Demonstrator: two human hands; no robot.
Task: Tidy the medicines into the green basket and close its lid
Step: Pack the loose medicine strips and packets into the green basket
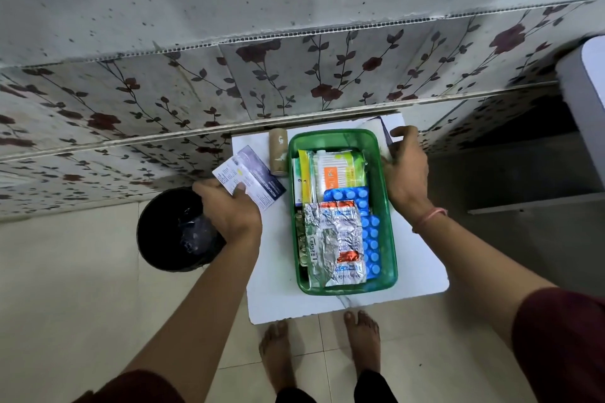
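A black bin (173,232) stands on the tiled floor (65,288) at far left, just beside a white bench (422,258). Above it the left hand (230,211) is clamped on one white-and-purple medicine box (250,178), held over the bench's left edge. One brown cardboard roll (278,151) lies on the bench between that box and the one green basket (388,239), which sits mid-bench with no lid on it. Inside the basket: two blue pill strips (360,198), one crumpled silver foil strip (334,239), one pack of cotton buds (337,170), and a few slim boxes upright along the left wall. The right hand (407,170), fingers spread, rests against the basket's far right rim, touching a sheet or clear panel there; whether it grips anything cannot be told. Two bare feet (320,347) stand below. Flower-patterned tiles (294,75) line the wall behind.
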